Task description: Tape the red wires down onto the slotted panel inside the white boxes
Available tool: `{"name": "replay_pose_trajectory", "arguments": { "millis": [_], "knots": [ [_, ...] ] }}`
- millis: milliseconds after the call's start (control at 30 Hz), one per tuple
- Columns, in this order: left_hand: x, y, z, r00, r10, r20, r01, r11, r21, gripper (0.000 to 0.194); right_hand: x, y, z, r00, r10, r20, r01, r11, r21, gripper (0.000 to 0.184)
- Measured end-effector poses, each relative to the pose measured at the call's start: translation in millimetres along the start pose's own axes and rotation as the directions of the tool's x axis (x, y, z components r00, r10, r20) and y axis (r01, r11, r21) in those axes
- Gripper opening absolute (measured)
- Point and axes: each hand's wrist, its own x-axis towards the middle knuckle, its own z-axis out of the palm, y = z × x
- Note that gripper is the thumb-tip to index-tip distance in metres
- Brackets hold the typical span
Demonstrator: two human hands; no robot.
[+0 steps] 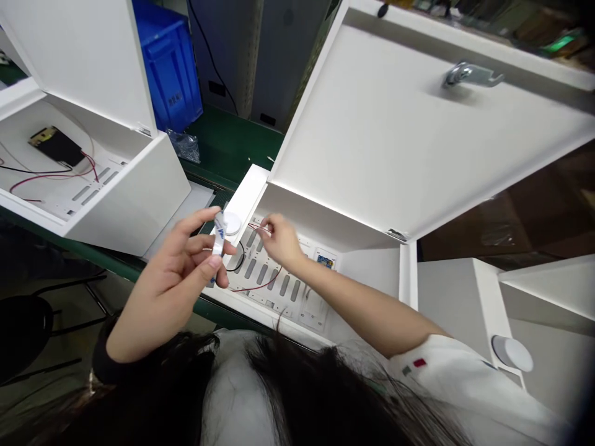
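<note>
An open white metal box [409, 279] lies in front of me with its lid [400, 130] raised. My left hand [179, 272] hovers over the box's near left corner and pinches a small white strip with blue print [219, 234]. My right hand [281, 240] reaches inside the box, fingers closed on a thin red wire [260, 286] that loops across the slotted base plate [274, 284]. A white round disc [231, 222] sits at the box's left wall, beside a black wire. A small blue-and-white part [325, 260] lies at the back of the box.
A second open white box [134, 198] with a dark circuit board [56, 145] and red and black wires stands at the left. A blue plastic crate [170, 62] is behind it. The green bench [232, 145] runs between. More white boxes [469, 303] stand at the right, one with a round disc [512, 353].
</note>
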Motion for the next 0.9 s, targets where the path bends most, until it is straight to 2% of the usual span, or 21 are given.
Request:
{"name": "replay_pose_trajectory", "arguments": {
  "millis": [67, 133, 200, 233, 300, 367, 467, 733, 900],
  "knots": [
    [3.3, 1.6, 9.2, 0.999, -0.015, 0.041, 0.012, 0.996, 0.087, 0.052, 1.2, -31.2, -47.9, 0.959, -0.18, -0.22, 0.189, 0.982, 0.022, 0.012],
    [6.6, 3.6, 18.2, 0.997, -0.017, 0.08, 0.001, 0.979, 0.201, 0.052, -7.8, -62.1, -88.3, 0.867, -0.431, -0.249, 0.429, 0.901, -0.063, 0.014],
    [9.3, 5.4, 25.5, 0.994, 0.011, 0.11, -0.048, 0.94, 0.338, 0.052, -22.3, -86.1, -114.3, 0.744, -0.657, -0.124, 0.63, 0.751, -0.196, 0.016],
    [10.4, 6.0, 28.5, 0.992, 0.034, 0.125, -0.082, 0.913, 0.4, 0.053, -29.7, -94.2, -121.4, 0.69, -0.723, -0.045, 0.69, 0.675, -0.263, 0.018],
    [11.9, 6.4, 33.1, 0.985, 0.078, 0.156, -0.146, 0.858, 0.493, 0.053, -41.4, -102.8, -126.4, 0.633, -0.769, 0.083, 0.733, 0.561, -0.385, 0.02],
    [12.6, 5.7, 36.6, 0.978, 0.106, 0.178, -0.189, 0.806, 0.56, 0.052, -48.2, -104.6, -124.5, 0.633, -0.759, 0.151, 0.72, 0.506, -0.474, 0.019],
    [12.3, 4.1, 40.5, 0.975, 0.117, 0.19, -0.213, 0.746, 0.631, 0.049, -52.0, -104.5, -120.6, 0.652, -0.732, 0.196, 0.694, 0.473, -0.543, 0.017],
    [12.9, 1.2, 48.3, 0.97, 0.125, 0.209, -0.24, 0.64, 0.73, 0.043, -56.6, -117.5, -120.1, 0.737, -0.649, 0.19, 0.608, 0.514, -0.605, 0.019],
    [15.7, -2.6, 51.3, 0.973, 0.096, 0.209, -0.225, 0.594, 0.773, 0.023, -54.1, -114.9, -116.5, 0.745, -0.631, 0.215, 0.602, 0.497, -0.625, 0.02]
  ]
}}
